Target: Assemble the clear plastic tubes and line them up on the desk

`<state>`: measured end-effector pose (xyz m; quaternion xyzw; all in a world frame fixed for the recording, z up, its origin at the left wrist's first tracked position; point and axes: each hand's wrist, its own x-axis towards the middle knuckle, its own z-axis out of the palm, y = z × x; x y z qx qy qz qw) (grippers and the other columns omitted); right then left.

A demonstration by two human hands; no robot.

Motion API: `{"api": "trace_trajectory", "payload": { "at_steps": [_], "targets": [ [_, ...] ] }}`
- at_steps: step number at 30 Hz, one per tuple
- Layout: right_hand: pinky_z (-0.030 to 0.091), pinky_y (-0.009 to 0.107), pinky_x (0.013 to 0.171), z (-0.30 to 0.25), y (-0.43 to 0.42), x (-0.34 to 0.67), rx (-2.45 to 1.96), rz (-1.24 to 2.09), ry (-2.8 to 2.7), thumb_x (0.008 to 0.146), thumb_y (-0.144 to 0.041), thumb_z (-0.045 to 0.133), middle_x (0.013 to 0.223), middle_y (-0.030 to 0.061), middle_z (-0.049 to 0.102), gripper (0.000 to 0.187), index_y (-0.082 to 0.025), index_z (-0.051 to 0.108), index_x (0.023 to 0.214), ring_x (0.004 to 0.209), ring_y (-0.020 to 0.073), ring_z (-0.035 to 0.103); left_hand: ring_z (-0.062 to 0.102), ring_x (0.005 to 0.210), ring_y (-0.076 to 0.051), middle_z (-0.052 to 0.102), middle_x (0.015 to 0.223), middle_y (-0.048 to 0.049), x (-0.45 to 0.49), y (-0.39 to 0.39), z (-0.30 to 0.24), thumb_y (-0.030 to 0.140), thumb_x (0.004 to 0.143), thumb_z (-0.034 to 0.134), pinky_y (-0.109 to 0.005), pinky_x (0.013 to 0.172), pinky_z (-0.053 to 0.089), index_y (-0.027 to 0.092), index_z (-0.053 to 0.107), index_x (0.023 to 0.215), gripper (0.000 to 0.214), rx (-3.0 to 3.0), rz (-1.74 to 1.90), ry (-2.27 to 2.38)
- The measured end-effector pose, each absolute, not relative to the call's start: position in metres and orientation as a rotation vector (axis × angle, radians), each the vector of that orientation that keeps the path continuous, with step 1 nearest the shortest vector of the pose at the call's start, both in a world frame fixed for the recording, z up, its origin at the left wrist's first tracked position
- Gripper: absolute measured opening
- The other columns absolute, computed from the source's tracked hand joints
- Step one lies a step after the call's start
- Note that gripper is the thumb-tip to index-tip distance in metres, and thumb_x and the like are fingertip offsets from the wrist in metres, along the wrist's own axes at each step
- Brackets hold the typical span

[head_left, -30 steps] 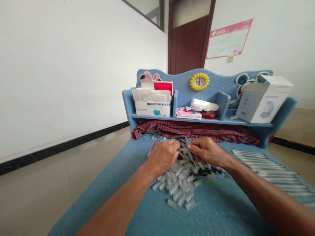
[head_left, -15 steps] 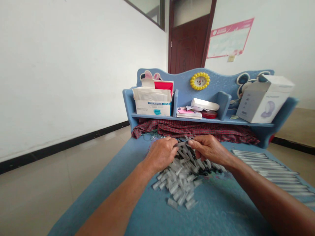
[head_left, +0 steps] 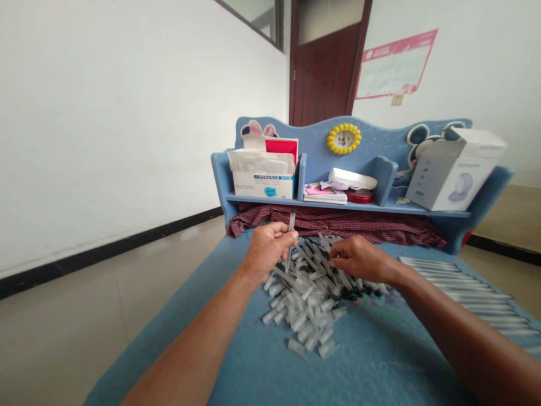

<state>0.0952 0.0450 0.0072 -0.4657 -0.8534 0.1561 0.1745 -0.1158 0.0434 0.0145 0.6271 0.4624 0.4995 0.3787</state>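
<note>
And here is the slim, pale tube, standing nearly upright just left of the frame's centre, its lower end over the edge of the heap. The left hand has it, thumb and fingers clamped round its middle. Over to the right hand, right of centre: fingers curled in close at the heap's upper right, and whether anything sits between them, one cannot tell.

The step in hand looks like handling a single piece above the pile. The next move, by the look of it, calls for a light, steady pinch and a clear view of the tube's ends.

Below the hands, what a heap! Stubby translucent pieces spill toward the bottom centre, while black pieces crowd its right side. Out at the right edge, a row of slim rods lies side by side on the blue surface. Behind it all runs a checked cloth, bunched beneath the shelf, where a mask box sits left and a white carton leans right.
</note>
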Motion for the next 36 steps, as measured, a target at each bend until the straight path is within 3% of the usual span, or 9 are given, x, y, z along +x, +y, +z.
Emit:
{"api": "trace_trajectory", "payload": {
  "at_steps": [6,16,36],
  "targets": [
    [0.03,0.019,0.049,0.007,0.046,0.099,-1.291,0.495,-2.54,0.072,-0.018,0.053,0.056,-0.0016,0.057,0.013,-0.016,0.066,0.069,0.053,0.0089,0.048,0.038,0.035,-0.005,0.051,0.043,0.0029,-0.118,0.046,0.014,0.034,0.073,0.06,-0.018,0.039,0.025,0.013,0.06,0.064,0.023,1.567,1.274,1.16],
    [0.027,0.018,0.046,0.013,0.039,0.1,-1.218,0.541,-2.656,0.068,-0.011,0.051,0.052,-0.0039,0.056,0.015,-0.017,0.065,0.071,0.047,0.0075,0.046,0.038,0.036,-0.004,0.056,0.049,0.0012,-0.117,0.045,0.014,0.035,0.07,0.062,-0.018,0.039,0.025,0.013,0.06,0.064,0.023,1.516,1.281,1.158],
    [0.03,0.02,0.051,0.004,0.038,0.089,-1.211,0.466,-2.614,0.073,-0.018,0.053,0.059,-0.0026,0.056,0.012,-0.018,0.065,0.071,0.053,0.0087,0.045,0.039,0.035,-0.004,0.057,0.05,0.0018,-0.118,0.046,0.015,0.033,0.069,0.062,-0.017,0.037,0.025,0.013,0.059,0.064,0.021,1.461,1.333,1.138]
  ]
}}
